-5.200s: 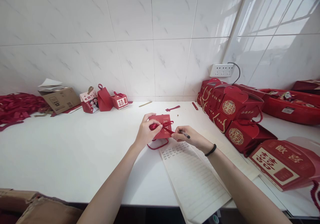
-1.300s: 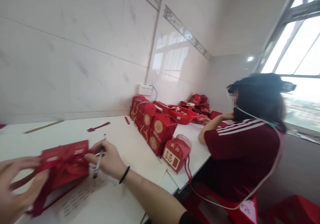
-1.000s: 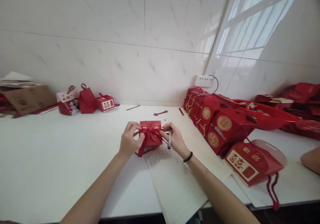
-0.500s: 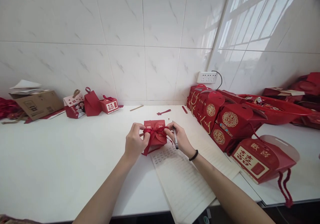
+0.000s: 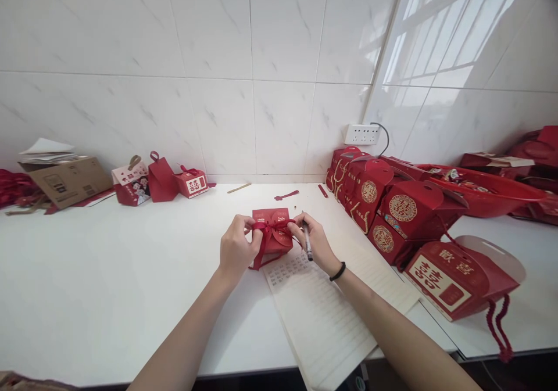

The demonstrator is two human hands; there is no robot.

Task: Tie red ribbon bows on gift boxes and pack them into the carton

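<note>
A small red gift box (image 5: 279, 243) sits on the white table in front of me, partly over the top edge of a lined paper sheet (image 5: 322, 315). A dark red ribbon (image 5: 271, 227) is tied in a bow across its top. My left hand (image 5: 238, 243) pinches the bow's left loop between thumb and fingers. On the other side, my right hand (image 5: 316, 240) pinches the right loop, and a pen (image 5: 307, 243) is tucked in the same hand, slanting downward. Rows of small handwriting show on the paper beside the box.
Stacked red gift boxes (image 5: 403, 208) stand on the right, with a single box (image 5: 457, 277) nearer me and a red basin (image 5: 492, 190) behind. Along the back left are a cardboard box (image 5: 72, 182), small red bags (image 5: 162, 179) and another ribboned box (image 5: 192, 183).
Both hands keep their pinch on the bow and have hardly moved. The whole view has shifted very slightly.
</note>
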